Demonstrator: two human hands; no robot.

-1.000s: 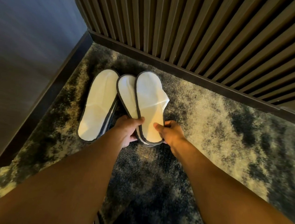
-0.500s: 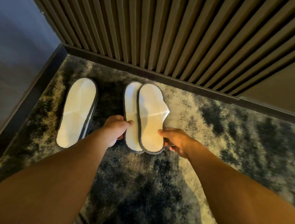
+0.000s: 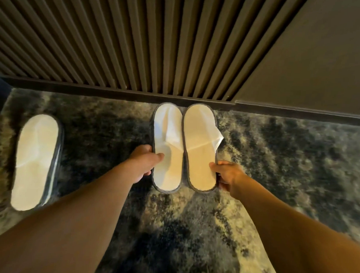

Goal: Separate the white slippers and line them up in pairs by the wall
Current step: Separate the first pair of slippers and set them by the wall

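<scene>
Two flat white cloth slippers with dark grey piped edges lie side by side on the floor, toes just short of the wall's dark baseboard (image 3: 115,91), their long edges touching. The left slipper (image 3: 168,148) has a creased, crumpled upper; the right slipper (image 3: 199,145) has a loose flap of its upper folded out past its right edge. The left hand (image 3: 143,162) is closed on the outer edge of the left slipper near its heel, thumb laid over the insole. The right hand (image 3: 228,174) pinches the right slipper's outer edge the same way. Well apart to the left lies a stacked white pair (image 3: 36,161), one slipper on top of another, a dark rim showing along its right side. The floor is a shaggy mottled carpet (image 3: 287,161) of dark blue-black and pale cream. Behind stands a brown vertically slatted wall (image 3: 117,36), with a plain flat brown panel (image 3: 322,60) at the right.
</scene>
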